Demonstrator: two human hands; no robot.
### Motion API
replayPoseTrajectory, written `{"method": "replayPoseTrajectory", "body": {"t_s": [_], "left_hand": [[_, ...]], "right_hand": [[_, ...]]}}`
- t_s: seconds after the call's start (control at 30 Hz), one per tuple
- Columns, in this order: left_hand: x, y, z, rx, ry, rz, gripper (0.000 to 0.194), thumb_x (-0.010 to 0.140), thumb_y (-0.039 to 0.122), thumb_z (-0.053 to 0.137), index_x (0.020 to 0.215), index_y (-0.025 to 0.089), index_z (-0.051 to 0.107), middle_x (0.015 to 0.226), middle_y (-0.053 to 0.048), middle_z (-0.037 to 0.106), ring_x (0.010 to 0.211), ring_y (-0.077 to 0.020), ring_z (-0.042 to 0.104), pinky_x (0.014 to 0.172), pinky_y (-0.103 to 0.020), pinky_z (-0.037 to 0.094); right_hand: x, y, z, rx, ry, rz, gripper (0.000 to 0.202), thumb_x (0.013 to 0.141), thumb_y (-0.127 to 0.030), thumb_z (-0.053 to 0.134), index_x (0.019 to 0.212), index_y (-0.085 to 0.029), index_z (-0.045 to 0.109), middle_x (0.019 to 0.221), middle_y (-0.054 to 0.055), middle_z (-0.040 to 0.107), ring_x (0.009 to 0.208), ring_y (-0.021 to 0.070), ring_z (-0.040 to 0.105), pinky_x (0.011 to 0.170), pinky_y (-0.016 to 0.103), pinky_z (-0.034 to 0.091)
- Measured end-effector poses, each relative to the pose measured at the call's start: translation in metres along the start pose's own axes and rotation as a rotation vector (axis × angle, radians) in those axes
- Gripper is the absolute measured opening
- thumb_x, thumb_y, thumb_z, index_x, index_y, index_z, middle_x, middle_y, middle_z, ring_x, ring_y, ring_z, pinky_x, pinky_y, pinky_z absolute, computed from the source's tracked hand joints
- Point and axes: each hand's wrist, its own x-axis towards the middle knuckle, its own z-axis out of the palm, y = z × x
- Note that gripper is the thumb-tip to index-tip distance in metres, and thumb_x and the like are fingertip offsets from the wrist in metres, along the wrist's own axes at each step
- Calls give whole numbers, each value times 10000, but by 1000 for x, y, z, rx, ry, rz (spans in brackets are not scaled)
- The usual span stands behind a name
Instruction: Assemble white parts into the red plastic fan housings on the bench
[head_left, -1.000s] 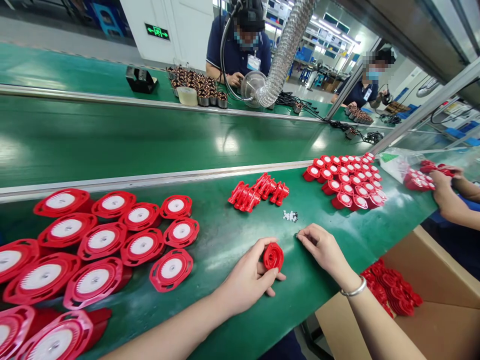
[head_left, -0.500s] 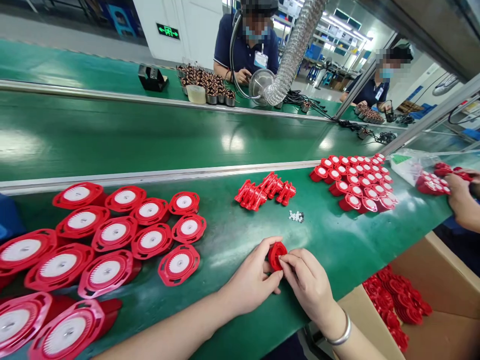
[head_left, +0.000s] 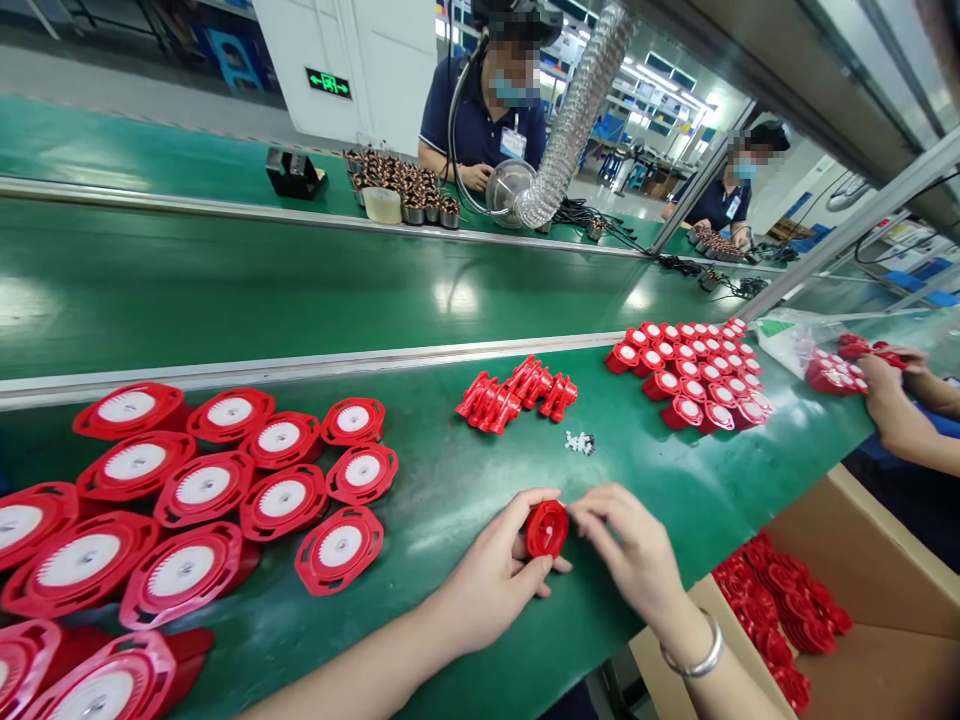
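My left hand [head_left: 499, 570] is closed around a small round red plastic housing [head_left: 547, 529], its hollow face turned up toward me. A small pale spot shows inside the hollow. Just right of the housing is my right hand [head_left: 626, 545], bracelet on the wrist, fingers loosely bent and apart, not touching the part. No object shows in those fingers. Beyond my hands lies a little heap of tiny white pieces [head_left: 580, 442] on the green bench. Behind it, to the left, red spool-shaped parts [head_left: 517, 393] lie in a cluster.
Red housings with white discs [head_left: 206, 485] stand in rows at left; smaller ones [head_left: 694, 365] are grouped at right. An open carton [head_left: 885, 560] of red parts stands below the bench edge. Another person's hands [head_left: 892, 390] work at far right. A co-worker [head_left: 480, 120] sits across.
My right hand has drawn back to the right, off the red housing. My left hand has kept hold of it, and its hollow face is now more exposed. The view has shifted slightly.
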Motion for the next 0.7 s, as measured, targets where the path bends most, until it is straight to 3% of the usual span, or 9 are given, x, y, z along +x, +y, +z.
{"method": "replayPoseTrajectory", "body": {"t_s": [0.1,0.23,0.43,0.7], "left_hand": [[1,5,0,-26,18,-34,534,841,267,597,1318,252,357,1113,-79,523,977,-258,698,649,-297,561],[3,9,0,-38,12,-62,557,816,285,603,1309,246,348,1074,-69,518,971,-263,699,617,-286,555],[4,6,-1,-25,-8,-70,559,800,306,617,1297,249,368,1037,-57,509,947,-257,701,599,-278,557],[6,5,-3,-51,-23,-65,569,798,302,622,1303,241,367,1020,-56,512,946,-261,706,568,-259,563]], "right_hand": [[15,31,-15,-147,78,160,163,983,-273,510,899,-215,637,806,45,637,700,173,627,655,309,544],[26,61,-14,-237,-10,167,186,975,-306,517,907,-202,654,859,69,653,785,208,650,719,346,557],[30,64,-3,-264,-25,152,200,992,-319,485,945,-203,640,893,72,635,805,213,647,746,360,552],[36,63,-9,-238,-52,143,223,984,-318,503,832,-214,627,813,46,621,746,197,625,696,329,528]]}}
